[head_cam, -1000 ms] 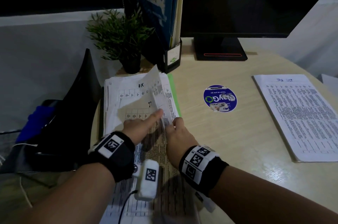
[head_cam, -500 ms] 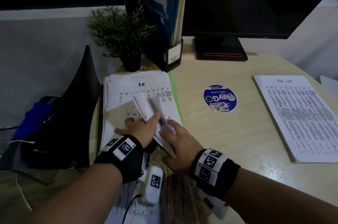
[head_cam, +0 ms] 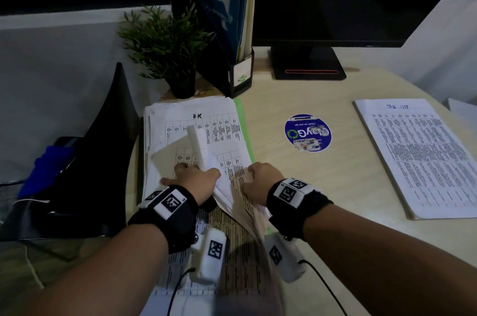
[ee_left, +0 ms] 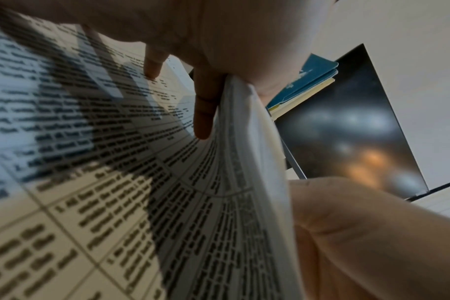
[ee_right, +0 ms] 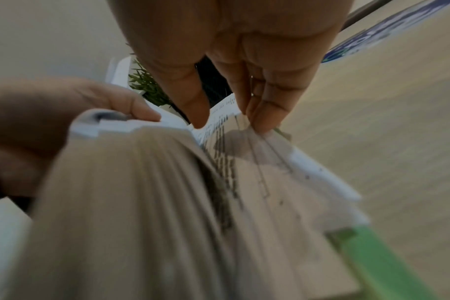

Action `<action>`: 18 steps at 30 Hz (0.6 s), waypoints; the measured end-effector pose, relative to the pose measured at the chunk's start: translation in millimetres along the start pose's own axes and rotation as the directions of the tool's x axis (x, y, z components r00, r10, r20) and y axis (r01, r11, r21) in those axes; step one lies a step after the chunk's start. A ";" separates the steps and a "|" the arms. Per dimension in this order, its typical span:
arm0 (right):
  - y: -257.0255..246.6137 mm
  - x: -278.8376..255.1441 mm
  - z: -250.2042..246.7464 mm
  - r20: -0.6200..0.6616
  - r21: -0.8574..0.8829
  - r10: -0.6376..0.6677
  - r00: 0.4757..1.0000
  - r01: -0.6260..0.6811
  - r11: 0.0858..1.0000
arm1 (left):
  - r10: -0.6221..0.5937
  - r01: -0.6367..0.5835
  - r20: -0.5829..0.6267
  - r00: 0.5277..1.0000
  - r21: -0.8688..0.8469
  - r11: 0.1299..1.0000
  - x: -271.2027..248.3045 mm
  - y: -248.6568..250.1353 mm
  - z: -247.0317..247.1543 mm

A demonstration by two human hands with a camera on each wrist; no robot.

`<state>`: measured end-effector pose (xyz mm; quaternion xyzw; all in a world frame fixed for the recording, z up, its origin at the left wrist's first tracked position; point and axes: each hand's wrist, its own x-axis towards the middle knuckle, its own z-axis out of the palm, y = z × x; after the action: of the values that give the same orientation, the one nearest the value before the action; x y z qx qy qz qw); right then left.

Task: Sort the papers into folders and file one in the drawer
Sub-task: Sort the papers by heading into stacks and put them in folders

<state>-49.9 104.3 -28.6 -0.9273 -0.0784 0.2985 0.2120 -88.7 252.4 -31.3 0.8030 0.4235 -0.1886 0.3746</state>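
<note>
A thick bunch of lifted sheets [ee_left: 246, 142] is pinched by the left hand [head_cam: 196, 181], with the thumb on one side and the curled fingers [ee_left: 203, 113] on the other, as the left wrist view shows. Just beside it, the edge of a few more sheets is nipped between the thumb and the bent fingertips [ee_right: 266, 119] of the right hand [head_cam: 260, 181]. Under both hands lies the paper stack [head_cam: 193, 119], flat on an open green folder [head_cam: 245, 129] at the near left of the desk [head_cam: 335, 186]. The sheets look thin, light and floppy, so they would likely bend, slide apart or crease; they are best held at an edge, many together. The folder looks stiffer and could be lifted by its side. Only the head view shows what lies farther out: a second printed pile [head_cam: 423, 155] well to the right, a round sticker [head_cam: 308, 132] between, and a file holder [head_cam: 229, 39] with a blue folder beyond the fingers. No drawer is seen.
</note>
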 end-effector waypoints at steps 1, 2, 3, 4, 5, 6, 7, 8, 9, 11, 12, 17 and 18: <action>-0.8 -0.6 1.2 -0.007 0.007 0.014 1.000 -0.014 1.000 | -0.001 0.001 0.002 1.000 0.005 1.000 -1.9 0.6 0.3; -0.8 -1.0 1.7 -0.014 0.039 0.034 0.999 -0.034 0.999 | -0.002 0.001 0.007 1.000 0.019 1.000 -3.8 1.4 0.8; -1.0 -1.7 1.4 -0.018 0.085 0.057 0.998 -0.055 0.995 | -0.003 0.002 0.010 1.000 0.029 1.000 -4.7 1.3 1.2; -1.4 -3.5 0.2 -0.033 0.121 0.066 0.997 -0.062 0.991 | 0.000 0.000 0.011 1.000 0.041 0.999 -5.3 1.6 1.6; -2.5 -5.8 -1.0 -0.057 0.130 0.055 0.997 -0.047 0.990 | 0.003 -0.003 0.011 1.000 0.048 0.999 -6.3 1.9 1.4; -4.3 -8.7 -1.6 -0.085 0.110 0.019 0.996 -0.010 0.994 | 0.010 -0.011 0.008 1.000 0.051 0.999 -6.5 2.9 1.3; -6.3 -11.8 -1.1 -0.110 0.071 -0.035 0.993 0.043 0.997 | 0.020 -0.020 0.003 1.000 0.053 0.998 -7.0 3.5 1.0; -8.9 -15.3 0.7 -0.129 0.028 -0.099 0.987 0.104 0.994 | 0.027 -0.027 -0.002 1.000 0.060 0.998 -7.8 4.6 0.7; -11.3 -18.6 4.1 -0.140 -0.010 -0.161 0.977 0.161 0.987 | 0.033 -0.032 -0.004 0.999 0.073 0.997 -8.2 5.2 0.7; -14.7 -24.2 12.7 -0.106 -0.024 -0.223 0.969 0.221 0.975 | 0.028 -0.027 -0.007 1.000 0.092 0.995 -7.0 5.5 1.5; -15.7 -25.8 16.5 -0.072 -0.017 -0.219 0.973 0.219 0.976 | 0.013 -0.012 -0.010 1.000 0.084 0.996 -4.3 4.3 2.0; -13.5 -25.7 23.8 -0.025 -0.058 -0.168 0.986 0.166 0.984 | -0.023 0.023 -0.019 1.000 0.041 0.999 2.1 0.7 4.1; -12.4 -25.0 23.5 -0.038 -0.087 -0.153 0.987 0.150 0.985 | -0.022 0.023 -0.020 1.000 0.034 0.999 2.1 0.5 3.8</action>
<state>-84.2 116.8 -27.4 -0.9331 -0.1565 0.2574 0.1966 -87.0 250.5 -34.8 0.8063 0.4327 -0.1923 0.3544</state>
